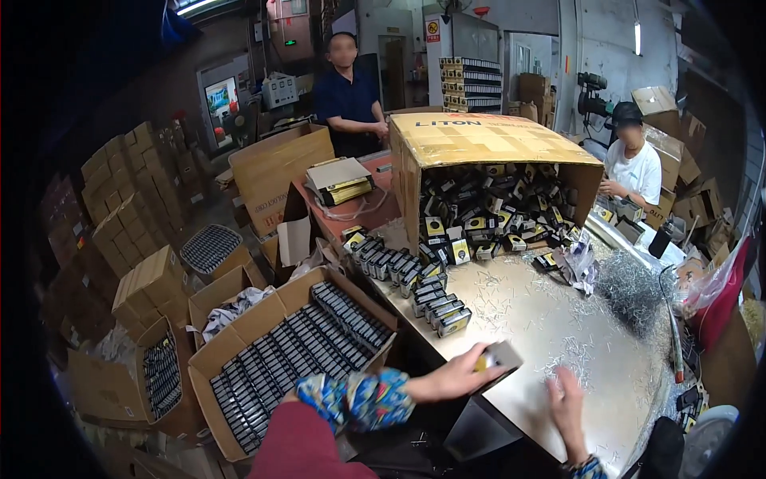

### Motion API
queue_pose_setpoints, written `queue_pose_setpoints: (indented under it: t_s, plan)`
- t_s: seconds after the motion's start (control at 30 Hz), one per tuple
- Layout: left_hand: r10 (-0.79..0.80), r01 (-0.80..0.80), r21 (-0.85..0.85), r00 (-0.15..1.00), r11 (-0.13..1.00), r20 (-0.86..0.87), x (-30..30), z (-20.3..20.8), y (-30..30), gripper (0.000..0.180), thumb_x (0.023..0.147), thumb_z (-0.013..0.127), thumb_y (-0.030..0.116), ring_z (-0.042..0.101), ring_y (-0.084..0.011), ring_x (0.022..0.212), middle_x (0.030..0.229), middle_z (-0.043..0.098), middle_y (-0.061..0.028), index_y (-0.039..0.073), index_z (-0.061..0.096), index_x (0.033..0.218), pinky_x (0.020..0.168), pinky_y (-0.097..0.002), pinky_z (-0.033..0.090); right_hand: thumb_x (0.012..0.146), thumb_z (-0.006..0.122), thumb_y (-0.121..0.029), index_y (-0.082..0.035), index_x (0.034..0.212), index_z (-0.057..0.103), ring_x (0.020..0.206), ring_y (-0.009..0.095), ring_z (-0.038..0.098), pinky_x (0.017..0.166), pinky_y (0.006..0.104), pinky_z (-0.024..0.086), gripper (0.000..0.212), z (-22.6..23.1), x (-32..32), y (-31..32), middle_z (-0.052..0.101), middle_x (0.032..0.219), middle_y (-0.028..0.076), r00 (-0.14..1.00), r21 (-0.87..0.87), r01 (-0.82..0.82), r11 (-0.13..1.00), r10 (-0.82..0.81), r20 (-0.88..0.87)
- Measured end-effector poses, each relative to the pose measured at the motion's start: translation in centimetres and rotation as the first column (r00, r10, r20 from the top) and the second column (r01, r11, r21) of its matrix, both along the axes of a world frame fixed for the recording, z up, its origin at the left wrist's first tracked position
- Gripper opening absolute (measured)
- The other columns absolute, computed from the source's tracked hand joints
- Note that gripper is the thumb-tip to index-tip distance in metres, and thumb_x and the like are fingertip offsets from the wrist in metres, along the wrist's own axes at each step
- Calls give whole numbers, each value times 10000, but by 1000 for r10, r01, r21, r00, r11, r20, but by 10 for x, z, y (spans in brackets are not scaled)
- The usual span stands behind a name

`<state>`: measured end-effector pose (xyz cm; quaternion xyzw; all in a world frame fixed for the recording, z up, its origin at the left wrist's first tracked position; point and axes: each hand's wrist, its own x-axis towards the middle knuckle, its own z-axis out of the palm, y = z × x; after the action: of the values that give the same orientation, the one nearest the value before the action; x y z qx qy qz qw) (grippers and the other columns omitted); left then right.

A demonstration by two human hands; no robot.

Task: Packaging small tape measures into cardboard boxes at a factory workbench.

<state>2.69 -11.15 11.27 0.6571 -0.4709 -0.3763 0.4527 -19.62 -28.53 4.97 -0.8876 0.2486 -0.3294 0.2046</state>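
Over the front edge of the metal-topped table (523, 299), my left hand (451, 378) grips a small black-and-yellow box (504, 356). Its grey-brown end points right, and my fingers cover part of its side. To its right, my right hand (567, 405) is raised above the tabletop, slightly blurred, with thumb and fingers apart and nothing visible between them. Loose nails (573, 356) lie scattered just beyond that hand. A row of similar small boxes (441, 299) stands along the table's left edge, up and left of my left hand.
A large carton (495, 140) on its side spills small boxes. Right of it sit a nail heap (636, 291) and crumpled plastic (578, 263). An open carton (209, 351) of packed boxes stands at my left. Two people (345, 96) (633, 164) are across the table.
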Motion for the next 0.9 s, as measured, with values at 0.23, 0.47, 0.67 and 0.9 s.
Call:
queue_pose_setpoints:
  t_s: [0.23, 0.47, 0.67, 0.9]
  plan:
    - [165, -158, -132, 986, 978, 37, -64, -103, 104, 516, 968, 563, 332, 568, -298, 1053, 1130, 561, -217, -16, 386, 1305, 910, -358, 450, 984, 496, -307, -13, 1016, 626, 833, 392, 636, 728, 411, 489, 324, 5, 20, 179, 646, 910, 251, 997, 672, 45, 739, 6, -74]
    - [232, -141, 327, 938, 934, -259, -79, -166, 146, 502, 1004, 472, 382, 527, -223, 1089, 1175, 544, -161, 6, 373, 1322, 921, -334, 437, 953, 561, -273, 56, 834, 661, 542, 146, 595, 523, 315, 454, 364, -63, 14, 218, 612, 588, 86, 986, 760, 153, 632, -50, -158]
    - [312, -17, 360, 537, 933, -784, -47, -188, 138, 130, 937, 526, 135, 646, -164, 836, 922, 633, -56, 49, 591, 1010, 653, -304, 549, 981, 520, -216, -66, 781, 602, 471, 90, 488, 439, 211, 367, 263, -107, 11, 229, 536, 564, 9, 976, 990, -140, -24, -169, 134]
    - [304, 75, 428, 595, 901, -744, -56, -193, 103, 141, 907, 632, 113, 619, -142, 896, 971, 613, -35, 64, 577, 1027, 731, -306, 534, 976, 543, -157, 17, 1089, 596, 642, 113, 606, 559, 226, 523, 214, -139, -15, 219, 648, 854, 61, 860, 897, -224, -382, -511, -3]
